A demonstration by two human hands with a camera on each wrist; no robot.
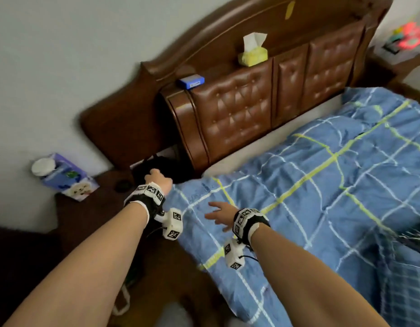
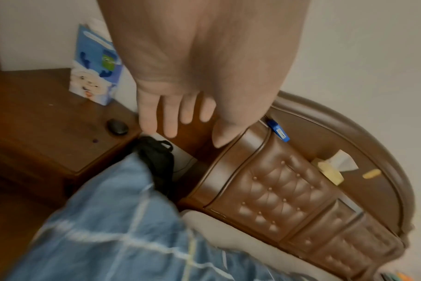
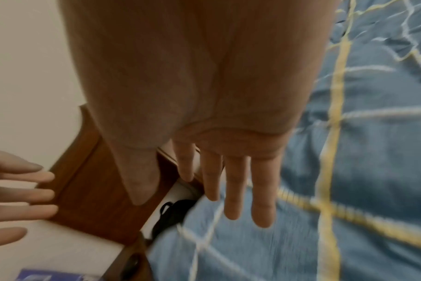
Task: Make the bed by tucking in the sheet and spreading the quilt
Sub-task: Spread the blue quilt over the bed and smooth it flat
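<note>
Beside the padded headboard (image 1: 239,109): blue plaid quilt (image 1: 322,185) spread to its corner, soft, light, creasing easily; best pinched at that corner hem. Left hand (image 1: 158,179) beyond the corner, right hand (image 1: 219,214) above the quilt, both loose-fingered, holding nothing. Sheet (image 1: 263,147) mostly covered; tuck unseen. Dark bag (image 2: 156,157) blurred.

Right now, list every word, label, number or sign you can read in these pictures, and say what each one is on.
No text here can be read.
Purple and white carton on the nightstand: printed artwork and lettering, too blurred to read.
Blue box on the headboard ledge: a white label, too small to read.
Wrist bands: black and white square marker patterns, no words.
Yellow tissue pack: no legible print.
Yellow sticker on the headboard: nothing legible.
</note>
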